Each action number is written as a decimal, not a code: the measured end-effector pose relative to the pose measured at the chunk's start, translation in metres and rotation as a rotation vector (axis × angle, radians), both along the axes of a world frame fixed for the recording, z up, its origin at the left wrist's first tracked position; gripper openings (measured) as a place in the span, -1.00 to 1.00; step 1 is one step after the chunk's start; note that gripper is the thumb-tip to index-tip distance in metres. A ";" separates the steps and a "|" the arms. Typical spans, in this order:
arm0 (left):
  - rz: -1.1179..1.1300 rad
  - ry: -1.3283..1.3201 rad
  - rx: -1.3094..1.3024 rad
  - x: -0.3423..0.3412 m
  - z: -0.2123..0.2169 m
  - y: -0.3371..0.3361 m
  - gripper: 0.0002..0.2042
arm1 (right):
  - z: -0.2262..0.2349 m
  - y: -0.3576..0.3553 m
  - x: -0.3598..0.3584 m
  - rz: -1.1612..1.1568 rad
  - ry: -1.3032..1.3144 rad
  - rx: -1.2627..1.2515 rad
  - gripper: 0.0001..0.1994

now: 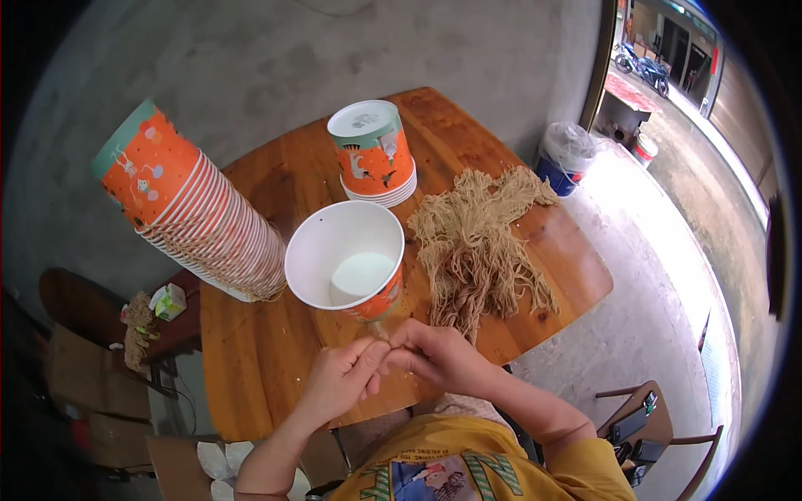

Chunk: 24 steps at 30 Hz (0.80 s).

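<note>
Pinching a tan string at the base of an open cup [346, 267], left hand [338, 377] and right hand [436, 354] meet at table [251, 359] edge, string bundle [476, 242] at two o'clock, cup stack [196, 209] at ten.

Our small street-side workshop: bare concrete wall [251, 58], stacked paper cups [200, 209], doorway [601, 58] onto our road [710, 142].

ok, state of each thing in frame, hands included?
open paper cup: empty, tilted, mouth toward camera
tall cup stack: nested, leaning on its side
short cup stack: upside down on table
string bundle: loose heap on wooden table
left hand: fingers pinched at cup's base
right hand: fingers pinched, touching left hand
</note>
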<state>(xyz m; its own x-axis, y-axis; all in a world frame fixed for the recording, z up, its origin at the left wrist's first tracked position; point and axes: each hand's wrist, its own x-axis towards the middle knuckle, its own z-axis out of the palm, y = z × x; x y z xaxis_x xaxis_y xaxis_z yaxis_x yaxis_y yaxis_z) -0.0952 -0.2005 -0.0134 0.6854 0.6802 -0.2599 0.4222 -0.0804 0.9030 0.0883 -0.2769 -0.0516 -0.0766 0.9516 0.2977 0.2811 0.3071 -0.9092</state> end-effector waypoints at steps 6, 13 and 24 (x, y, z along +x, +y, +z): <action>0.104 -0.143 1.097 0.013 0.014 0.016 -0.90 | -0.013 -0.004 0.009 -0.192 0.265 -0.048 -0.91; -0.120 0.092 0.638 0.027 0.024 0.059 -0.84 | -0.028 0.016 0.011 -0.344 0.114 0.169 -0.92; -0.201 0.112 0.403 0.038 0.037 0.071 -0.86 | -0.036 0.028 0.006 -0.437 -0.204 0.439 -0.88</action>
<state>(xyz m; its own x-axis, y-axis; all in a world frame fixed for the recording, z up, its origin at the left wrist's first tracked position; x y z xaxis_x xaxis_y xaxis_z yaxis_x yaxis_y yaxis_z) -0.0571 -0.1293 0.0237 0.7971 0.5983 -0.0820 0.4551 -0.5058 0.7329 0.0943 -0.2489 -0.0880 0.1942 0.7013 0.6859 0.6176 0.4559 -0.6409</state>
